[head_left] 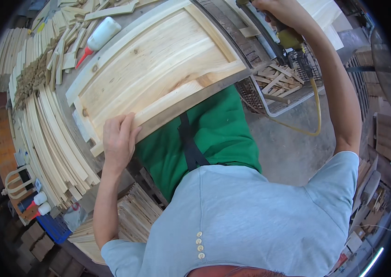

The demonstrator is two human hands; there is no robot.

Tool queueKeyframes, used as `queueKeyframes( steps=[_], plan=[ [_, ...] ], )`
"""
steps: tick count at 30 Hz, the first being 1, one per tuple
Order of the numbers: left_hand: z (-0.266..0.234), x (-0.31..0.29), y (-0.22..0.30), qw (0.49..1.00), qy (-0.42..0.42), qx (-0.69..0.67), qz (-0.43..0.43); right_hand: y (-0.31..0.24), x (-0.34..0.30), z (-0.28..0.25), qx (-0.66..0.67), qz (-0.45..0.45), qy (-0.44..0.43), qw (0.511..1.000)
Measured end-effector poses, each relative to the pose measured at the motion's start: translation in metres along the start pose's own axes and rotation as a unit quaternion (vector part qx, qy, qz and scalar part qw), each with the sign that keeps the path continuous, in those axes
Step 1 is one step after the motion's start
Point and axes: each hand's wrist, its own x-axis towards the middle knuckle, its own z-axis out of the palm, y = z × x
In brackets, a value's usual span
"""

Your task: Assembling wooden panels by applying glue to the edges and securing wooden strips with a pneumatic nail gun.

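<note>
A framed wooden panel (154, 69) of pale, knotty wood lies at a slant on the worktable in front of me. My left hand (120, 138) is closed over its near left corner, fingers on top of the frame strip. Off to the upper right, my right hand (282, 13) is wrapped round the handle of a nail gun (291, 40), held apart from the panel. A yellow air hose (319, 108) hangs from the tool. Beyond the panel, a white glue bottle (105, 33) with a red nozzle lies on its side.
Long wooden strips (52, 143) are stacked along the left, with shorter offcuts (73, 27) heaped farther back. A white-rimmed crate (269, 108) of wood scraps stands right of my legs. A blue basket (56, 227) and two smaller glue bottles (42, 203) sit at lower left.
</note>
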Motion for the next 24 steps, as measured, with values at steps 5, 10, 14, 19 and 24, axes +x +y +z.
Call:
queueKeyframes(
  steps=[5,10,14,19,24],
  plan=[
    [-0.016,0.007,0.006,1.0,0.006,0.007,0.003,0.01,0.004,-0.002,0.032,0.035,-0.002,0.999],
    [-0.038,0.017,0.008,1.0,-0.003,0.013,-0.002,0.011,-0.004,-0.006,0.088,0.031,-0.009,0.996],
    [-0.051,0.023,0.008,1.0,-0.003,0.011,0.0,0.019,-0.002,-0.009,0.114,0.041,-0.015,0.993],
    [-0.073,0.033,0.01,0.999,0.016,0.026,-0.01,0.023,0.001,-0.008,0.124,0.009,-0.018,0.992],
    [-0.081,0.039,0.011,1.0,0.022,-0.001,-0.018,0.069,0.024,-0.008,0.226,-0.2,-0.045,0.952]
  ],
)
